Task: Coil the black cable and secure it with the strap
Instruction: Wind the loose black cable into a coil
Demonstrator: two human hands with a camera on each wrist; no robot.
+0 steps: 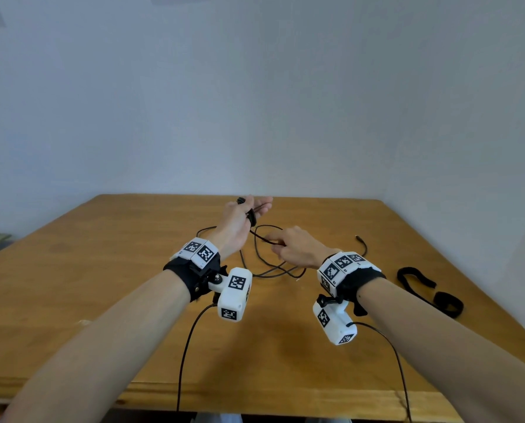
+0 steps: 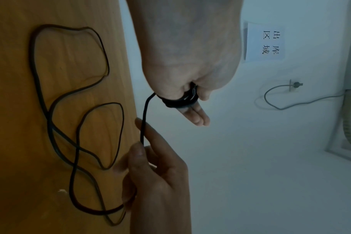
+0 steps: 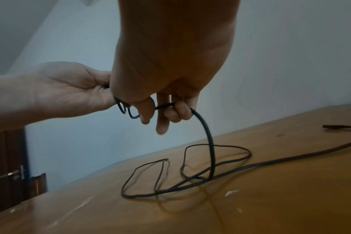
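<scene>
The black cable [image 1: 278, 270] lies in loose loops on the wooden table [image 1: 102, 285], its free plug [image 1: 359, 238] off to the right. My left hand [image 1: 249, 210] is raised with fingers straight; a few turns of cable [image 2: 178, 102] are wound around them and the thumb pins the cable against them. From the coil a strand [image 2: 143, 120] runs to my right hand [image 1: 278, 242], which pinches it between thumb and fingers [image 3: 162, 114] just above the table. The black strap [image 1: 450, 311] lies on the table right of my right wrist, untouched.
The table ends at a pale wall at the back and on the right. Thin black wires hang from both wrist cameras over the table's front edge. A small white fleck [image 3: 231, 193] sits near the loose loops.
</scene>
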